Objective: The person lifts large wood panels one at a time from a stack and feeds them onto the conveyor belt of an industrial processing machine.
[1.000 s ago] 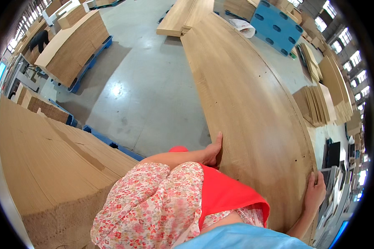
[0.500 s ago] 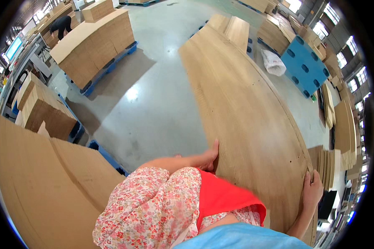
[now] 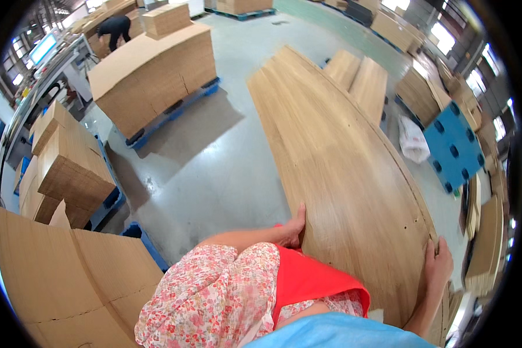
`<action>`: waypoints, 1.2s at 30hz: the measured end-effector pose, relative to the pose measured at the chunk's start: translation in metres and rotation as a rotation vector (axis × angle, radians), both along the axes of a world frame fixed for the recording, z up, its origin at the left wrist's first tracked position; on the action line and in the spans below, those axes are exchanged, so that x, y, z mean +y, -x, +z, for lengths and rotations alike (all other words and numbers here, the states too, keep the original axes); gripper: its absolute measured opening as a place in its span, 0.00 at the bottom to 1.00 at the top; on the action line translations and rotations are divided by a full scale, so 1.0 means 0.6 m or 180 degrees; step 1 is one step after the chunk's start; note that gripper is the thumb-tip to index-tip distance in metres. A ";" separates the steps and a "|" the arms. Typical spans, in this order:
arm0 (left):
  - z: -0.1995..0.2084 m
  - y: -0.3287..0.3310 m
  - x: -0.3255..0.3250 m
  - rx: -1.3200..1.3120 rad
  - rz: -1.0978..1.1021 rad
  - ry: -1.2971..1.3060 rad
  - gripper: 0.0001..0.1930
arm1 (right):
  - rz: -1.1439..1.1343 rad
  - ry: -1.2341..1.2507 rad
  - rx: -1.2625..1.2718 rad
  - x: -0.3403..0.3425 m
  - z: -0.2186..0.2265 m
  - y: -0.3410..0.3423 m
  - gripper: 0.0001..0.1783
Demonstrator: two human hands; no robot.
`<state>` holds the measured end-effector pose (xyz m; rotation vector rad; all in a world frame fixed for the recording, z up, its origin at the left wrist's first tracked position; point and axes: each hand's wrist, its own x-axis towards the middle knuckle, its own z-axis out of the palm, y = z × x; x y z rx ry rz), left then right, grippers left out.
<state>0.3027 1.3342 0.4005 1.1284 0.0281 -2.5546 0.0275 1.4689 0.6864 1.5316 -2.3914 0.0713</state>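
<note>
A long wood-grain panel [image 3: 342,174] stretches out in front of me, its near end against my body. Small holes dot its right side. My left hand [image 3: 294,229] is closed on the left edge, thumb on top and fingers mostly hidden beneath. On the right edge, my right hand [image 3: 438,262] grips the panel, fingertips over the top. Beyond the panel's right edge lie shorter wood-grain boards [image 3: 370,87].
Left stand a cardboard stack [image 3: 156,87] on a blue pallet [image 3: 174,110], another stack [image 3: 78,162], and a large near cardboard pile [image 3: 46,272]. To the right are a white sack [image 3: 413,139] and an upright blue pallet [image 3: 453,148]. A person [image 3: 116,30] bends far left.
My view has turned left, so the surroundings sit farther right in the picture. The panel's far end has swung left relative to the shorter boards, and both hands keep their hold.
</note>
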 end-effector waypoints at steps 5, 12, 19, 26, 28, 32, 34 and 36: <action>-0.039 0.009 -0.135 0.0133 0.0405 0.0136 0.48 | 0.0413 0.0010 -0.0068 -0.194 -0.001 0.018 0.24; -0.001 -0.061 -0.333 0.0369 0.0533 0.0044 0.42 | 0.0686 0.0046 -0.0201 -0.435 -0.015 -0.022 0.21; -0.062 -0.151 -0.569 0.0075 0.0429 0.0604 0.45 | 0.0559 -0.0123 -0.0181 -0.649 -0.033 -0.111 0.23; -0.076 -0.183 -0.745 0.0137 -0.0015 0.0178 0.45 | 0.0370 -0.0041 -0.0375 -0.810 -0.056 -0.127 0.21; -0.111 -0.184 -0.804 0.0019 -0.0007 0.0144 0.44 | 0.0452 -0.0058 -0.0398 -0.862 -0.058 -0.131 0.21; -0.118 -0.163 -0.915 0.0347 -0.0128 0.0445 0.44 | 0.0334 -0.0141 -0.0468 -0.969 -0.065 -0.111 0.20; -0.089 -0.149 -0.982 0.0414 -0.0131 0.0391 0.44 | 0.0252 -0.0091 -0.0345 -1.016 -0.076 -0.082 0.20; -0.094 -0.146 -1.030 0.0381 -0.0059 0.0320 0.43 | 0.0306 -0.0185 -0.0460 -1.083 -0.067 -0.084 0.20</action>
